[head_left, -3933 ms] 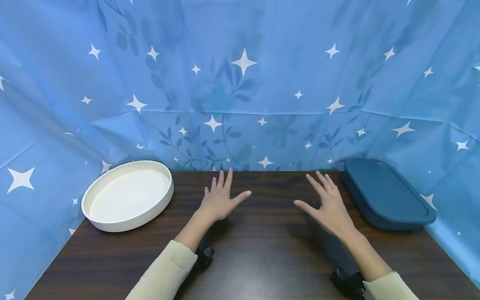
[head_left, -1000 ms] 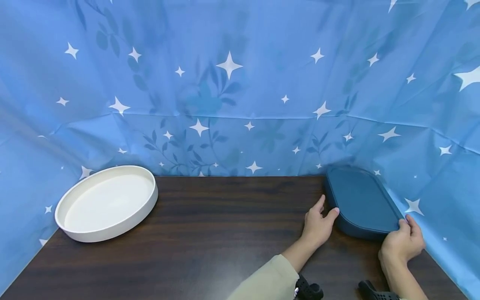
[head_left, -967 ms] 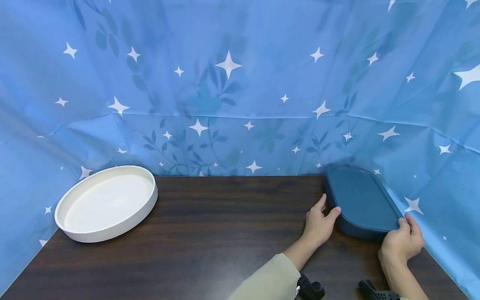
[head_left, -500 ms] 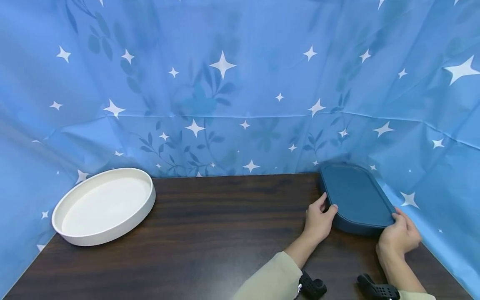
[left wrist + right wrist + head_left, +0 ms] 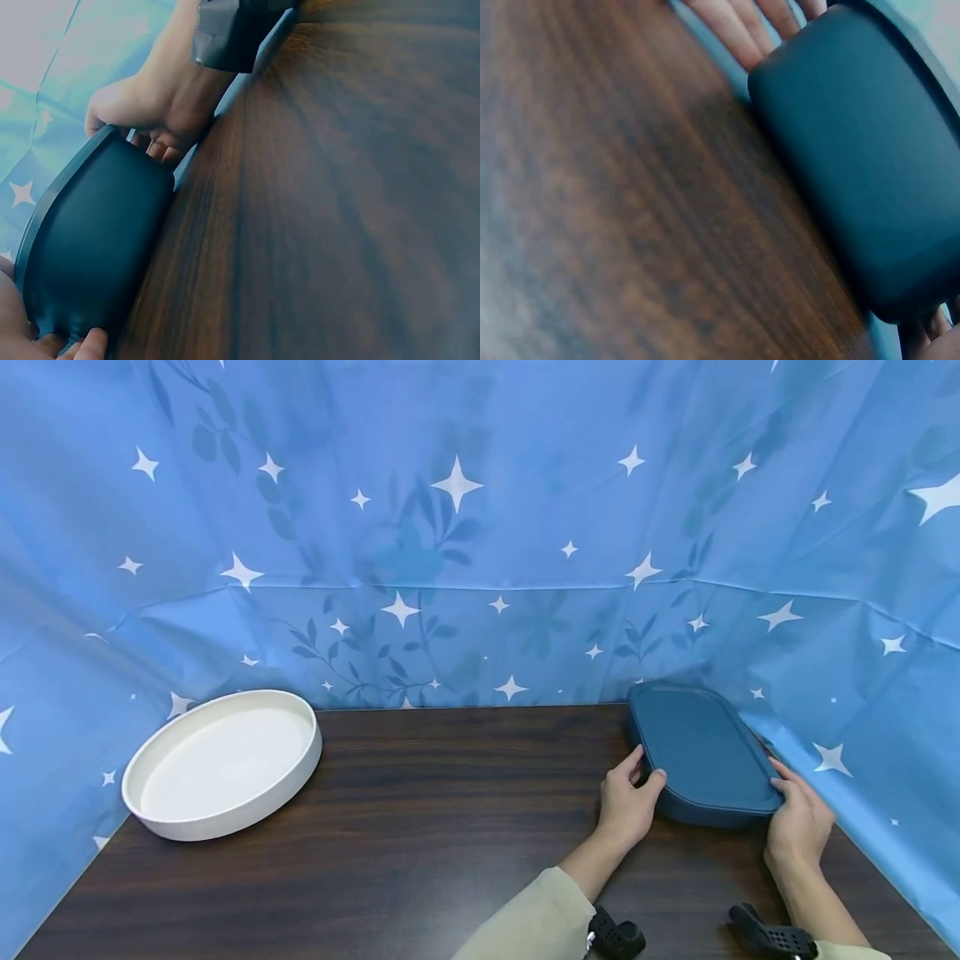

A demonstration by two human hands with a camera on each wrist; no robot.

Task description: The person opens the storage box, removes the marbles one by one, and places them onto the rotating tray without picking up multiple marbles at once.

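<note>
A dark blue rounded box [image 5: 705, 747] with a flat lid sits at the back right of the table. My left hand [image 5: 628, 802] grips its near left side, thumb at the lid's rim and fingers down along the wall. On the opposite side, my right hand [image 5: 798, 827] holds the near right corner, with the thumb at the lid edge. From the left wrist, the box's plain front wall [image 5: 97, 232] shows between both hands, its lower edge close along the wood. The right wrist view shows the same wall [image 5: 862, 157], with fingers curling round each end.
A round white tray [image 5: 221, 818] with a low rim stands at the back left of the dark wooden table [image 5: 420, 793]. Blue star-patterned curtain [image 5: 457, 552] hangs behind and along both sides, near the box's right side.
Both hands first hovered apart over the table, then took hold of the box's sides. Over the last second the box has slid a little left, away from the right curtain.
</note>
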